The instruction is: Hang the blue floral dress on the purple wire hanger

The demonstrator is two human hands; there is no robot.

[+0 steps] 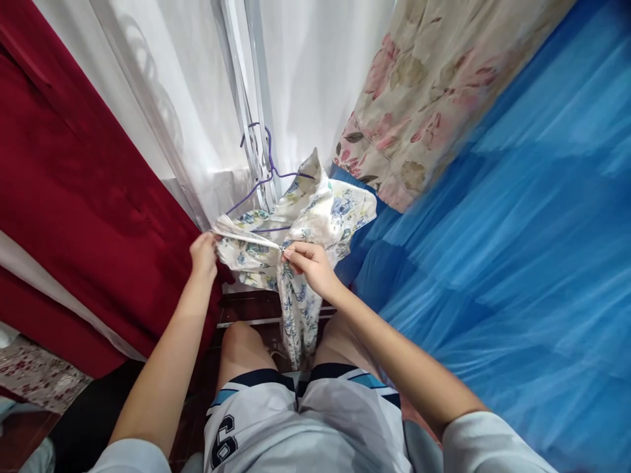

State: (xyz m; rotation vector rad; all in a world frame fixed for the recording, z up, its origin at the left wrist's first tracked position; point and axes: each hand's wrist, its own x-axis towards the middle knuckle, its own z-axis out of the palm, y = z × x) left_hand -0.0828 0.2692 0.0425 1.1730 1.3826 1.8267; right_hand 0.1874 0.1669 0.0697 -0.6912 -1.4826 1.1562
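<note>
A white blouse with blue and yellow flowers [315,226] hangs on a purple hanger [270,154] in front of me, its lower part draping between my knees. At its left side, my left hand [204,255] is closed on the garment's edge. My right hand [310,263] pinches the fabric near the middle of the front. Between the two hands a pale edge of the blouse is pulled fairly straight. The left fingertips are partly hidden. The hanger's hook is up among white hanging strips [241,85].
White curtains [315,72] hang behind the blouse. Dark red cloth [98,171] is on the left, and floral cloth [414,98] and blue tulle-like fabric [517,263] are on the right. A dark floor [246,305] shows below, near my bare knees.
</note>
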